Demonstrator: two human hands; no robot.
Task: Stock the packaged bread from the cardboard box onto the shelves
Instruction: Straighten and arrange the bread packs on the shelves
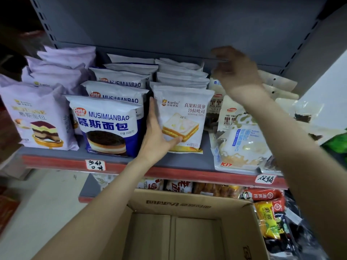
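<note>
A white pack of pineapple toast bread (185, 109) stands upright at the front of a row of like packs on the grey shelf (187, 162). My left hand (157, 136) grips its left side, thumb across the lower front. My right hand (236, 72) is raised at the back right of the row, blurred, fingers spread and curled over the rear packs; I cannot tell whether it holds one. The open cardboard box (187, 205) sits below the shelf, and its visible bottom shows no packs.
Blue-and-white mousse bread packs (107, 124) stand left of the toast row, lilac packs (37, 117) further left. Milk bread packs (244, 145) lie flat on the right. A lower shelf holds assorted snack packets (266, 212). The shelf above hangs close over the rows.
</note>
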